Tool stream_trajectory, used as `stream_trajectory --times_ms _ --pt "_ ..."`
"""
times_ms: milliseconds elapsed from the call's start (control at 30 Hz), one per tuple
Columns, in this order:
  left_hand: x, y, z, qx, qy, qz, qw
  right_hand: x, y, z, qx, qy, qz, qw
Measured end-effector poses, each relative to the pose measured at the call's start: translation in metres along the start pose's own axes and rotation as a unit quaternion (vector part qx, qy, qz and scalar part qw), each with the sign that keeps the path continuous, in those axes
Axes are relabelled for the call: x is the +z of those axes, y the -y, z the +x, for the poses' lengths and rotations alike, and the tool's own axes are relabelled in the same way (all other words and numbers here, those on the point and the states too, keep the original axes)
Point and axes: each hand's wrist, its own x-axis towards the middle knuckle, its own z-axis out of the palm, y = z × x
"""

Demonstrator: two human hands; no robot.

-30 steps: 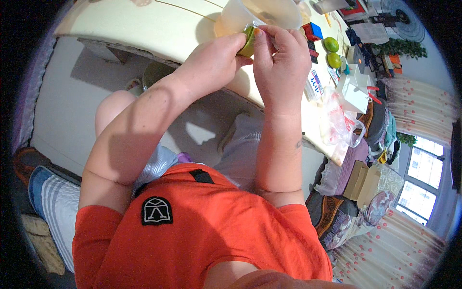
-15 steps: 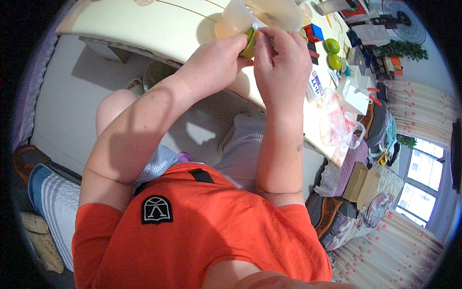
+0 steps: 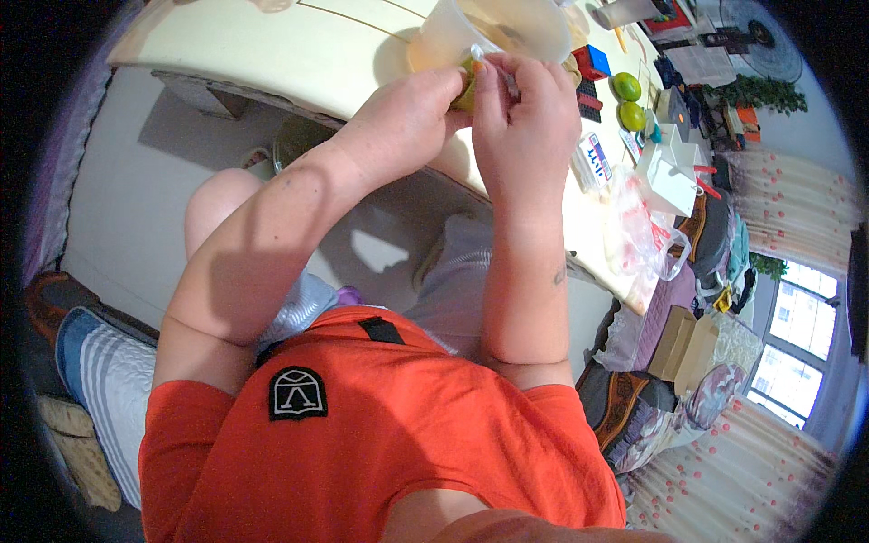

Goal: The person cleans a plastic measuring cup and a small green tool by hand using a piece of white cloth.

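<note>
Green piece (image 3: 465, 97), fruit-like, held above the table's (image 3: 272, 43) near edge, before the cloudy tub (image 3: 441, 36). My left hand (image 3: 418, 107) grips it; right hand (image 3: 527, 101), close alongside, seems pinched on a whitish bit (image 3: 477, 54). Over the last second, my right edged inward; less green shows, so the fingertip work reads harder.

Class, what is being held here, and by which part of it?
The left hand holds a green fruit by its left side; whether the right hand grips anything cannot be told.
</note>
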Motion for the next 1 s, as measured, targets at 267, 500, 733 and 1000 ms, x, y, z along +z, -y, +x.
stream_trajectory --times_ms 267,500,733,1000 --pt "-0.003 -0.005 0.001 -0.033 0.020 0.012 0.999 -0.004 0.003 -0.003 0.005 0.010 -0.009 1.000" --pt "-0.009 -0.008 0.001 -0.060 0.061 -0.006 0.996 -0.012 0.003 -0.003 0.015 0.037 -0.017 0.999" --pt "-0.003 -0.005 0.002 -0.030 0.016 0.001 0.999 -0.003 -0.003 0.004 -0.012 0.018 -0.014 1.000" --pt "0.001 -0.005 0.001 -0.045 0.025 0.006 0.999 -0.011 -0.013 -0.001 0.070 0.032 -0.027 0.997"
